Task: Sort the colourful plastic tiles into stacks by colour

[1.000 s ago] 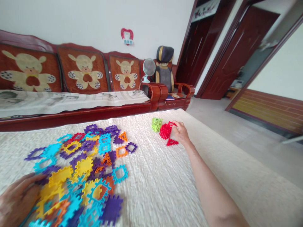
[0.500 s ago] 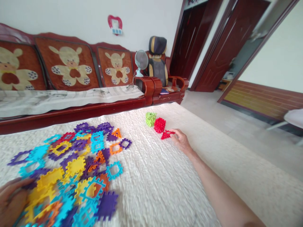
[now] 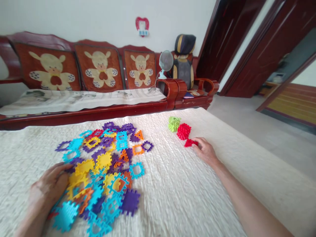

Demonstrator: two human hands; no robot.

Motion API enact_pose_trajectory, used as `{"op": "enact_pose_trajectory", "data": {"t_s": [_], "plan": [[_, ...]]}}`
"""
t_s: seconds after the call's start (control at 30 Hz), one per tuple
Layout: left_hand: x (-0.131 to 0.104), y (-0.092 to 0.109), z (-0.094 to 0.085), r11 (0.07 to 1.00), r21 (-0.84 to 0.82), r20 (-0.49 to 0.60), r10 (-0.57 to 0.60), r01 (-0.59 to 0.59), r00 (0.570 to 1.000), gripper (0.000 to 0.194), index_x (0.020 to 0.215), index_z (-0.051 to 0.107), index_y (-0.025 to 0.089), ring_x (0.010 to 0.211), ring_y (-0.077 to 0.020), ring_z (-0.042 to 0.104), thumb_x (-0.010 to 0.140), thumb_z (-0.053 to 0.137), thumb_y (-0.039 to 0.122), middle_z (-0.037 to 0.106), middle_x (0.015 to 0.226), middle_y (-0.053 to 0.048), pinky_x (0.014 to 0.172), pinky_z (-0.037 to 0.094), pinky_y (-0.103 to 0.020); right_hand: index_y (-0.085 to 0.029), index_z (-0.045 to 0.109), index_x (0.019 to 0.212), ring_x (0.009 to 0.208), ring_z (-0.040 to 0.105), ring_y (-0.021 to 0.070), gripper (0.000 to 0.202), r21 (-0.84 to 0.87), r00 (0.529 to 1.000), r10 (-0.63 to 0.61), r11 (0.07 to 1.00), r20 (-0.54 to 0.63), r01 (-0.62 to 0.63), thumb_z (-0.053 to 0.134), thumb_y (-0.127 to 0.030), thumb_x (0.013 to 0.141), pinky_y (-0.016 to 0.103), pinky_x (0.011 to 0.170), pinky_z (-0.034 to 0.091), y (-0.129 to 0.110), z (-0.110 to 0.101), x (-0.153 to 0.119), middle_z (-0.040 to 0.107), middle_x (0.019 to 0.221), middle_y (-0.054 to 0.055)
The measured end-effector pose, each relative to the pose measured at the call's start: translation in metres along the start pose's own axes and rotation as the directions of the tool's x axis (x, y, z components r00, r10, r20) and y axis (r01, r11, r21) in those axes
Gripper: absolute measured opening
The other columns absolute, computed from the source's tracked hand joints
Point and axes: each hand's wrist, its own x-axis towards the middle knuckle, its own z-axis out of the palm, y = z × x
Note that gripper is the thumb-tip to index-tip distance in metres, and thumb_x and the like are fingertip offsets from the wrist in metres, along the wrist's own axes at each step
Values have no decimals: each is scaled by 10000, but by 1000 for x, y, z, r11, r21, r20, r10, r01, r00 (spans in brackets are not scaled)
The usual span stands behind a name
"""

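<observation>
On the right side of the cloth-covered table, my right hand (image 3: 205,150) pinches red triangular building pieces (image 3: 189,143) at their edge. Just behind them stand a stack of red pieces (image 3: 184,131) and a stack of light green pieces (image 3: 174,124). My left hand (image 3: 50,184) rests at the left edge of a loose pile of toothed plastic building pieces, its fingers stretched over them and its thumb apart. Near those fingers lie a yellow square piece (image 3: 85,167) and a light blue piece (image 3: 65,215). A purple square piece (image 3: 130,201) sits at the pile's near right corner.
Beyond the table (image 3: 158,158) stands a wooden sofa (image 3: 148,107) with bear-patterned cushions (image 3: 101,67). A small fan (image 3: 166,61) stands by the sofa's arm, beside a chair with a dark massage pad (image 3: 183,70). Dark red doors (image 3: 269,52) are at the right.
The view has swung left, so everything sits further right and more of my left hand shows. My right hand still grips red triangular pieces beside the stacks.
</observation>
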Motion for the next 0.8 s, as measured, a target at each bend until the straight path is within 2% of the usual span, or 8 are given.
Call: {"op": "enact_pose_trajectory", "data": {"t_s": [0.03, 0.1, 0.23, 0.33, 0.43, 0.5, 0.67, 0.8], "plan": [[-3, 6, -1, 999, -29, -78, 32, -34, 996, 272, 998, 633, 457, 1298, -188, 541, 819, 436, 405, 630, 1299, 247, 1149, 397, -414, -201, 688, 1027, 989, 667, 240, 277, -13, 1000, -13, 1000, 1, 13, 553, -317, 815, 402, 920, 527, 1, 0, 0, 709, 1033, 90], [-8, 13, -1, 997, -47, -150, 59, -66, 987, 256, 977, 654, 418, 1253, -194, 574, 833, 447, 370, 637, 1305, 198, 1137, 416, -430, -205, 686, 1034, 1011, 665, 243, 291, -33, 1000, -31, 999, -2, 31, 547, -327, 809, 404, 936, 524, 2, 0, 0, 703, 1051, 90], [-11, 19, 1, 993, -48, -207, 94, -106, 974, 289, 968, 699, 335, 1202, -208, 609, 826, 452, 282, 685, 1242, 82, 1102, 461, -439, -213, 681, 1053, 1023, 667, 242, 325, -84, 999, -43, 996, -27, 40, 534, -301, 777, 395, 932, 531, 4, -3, 0, 694, 1091, 88], [-13, 22, -1, 990, -28, -207, 129, -138, 970, 324, 989, 732, 278, 1194, -254, 621, 818, 458, 275, 682, 1251, -8, 1087, 477, -469, -218, 680, 1009, 961, 680, 239, 264, -112, 991, -70, 992, -114, 57, 552, -323, 802, 378, 876, 548, 3, -6, 2, 707, 1029, 85], [-16, 26, -4, 988, -15, -209, 149, -155, 967, 365, 1007, 745, 255, 1191, -257, 625, 826, 429, 273, 681, 1254, -40, 1080, 484, -447, -218, 673, 930, 871, 686, 238, 176, -148, 946, -181, 978, -269, 146, 575, -337, 844, 369, 825, 555, -6, -7, 3, 711, 914, 81], [-17, 27, -4, 986, -10, -218, 162, -169, 962, 382, 1009, 747, 249, 1190, -250, 625, 831, 410, 263, 681, 1253, -42, 1072, 488, -429, -219, 667, 900, 830, 687, 229, 124, -181, 906, -294, 952, -305, 248, 584, -302, 858, 358, 813, 557, -16, -6, 4, 709, 879, 76], [-18, 30, -4, 987, -11, -217, 155, -161, 964, 385, 1015, 742, 237, 1187, -241, 623, 830, 405, 223, 679, 1259, -41, 1056, 486, -416, -226, 668, 942, 806, 697, 211, 110, -212, 829, -525, 847, -193, 488, 593, -216, 862, 329, 782, 565, -48, 6, 0, 712, 886, 64], [-22, 39, -7, 993, -8, -204, 111, -115, 973, 383, 1029, 736, 257, 1229, -218, 592, 843, 408, 192, 673, 1271, -19, 1084, 449, -397, -257, 671, 982, 845, 708, 234, 160, -174, 790, -608, 789, -78, 590, 605, -211, 843, 364, 852, 561, -58, 16, -5, 723, 903, 60]]}}
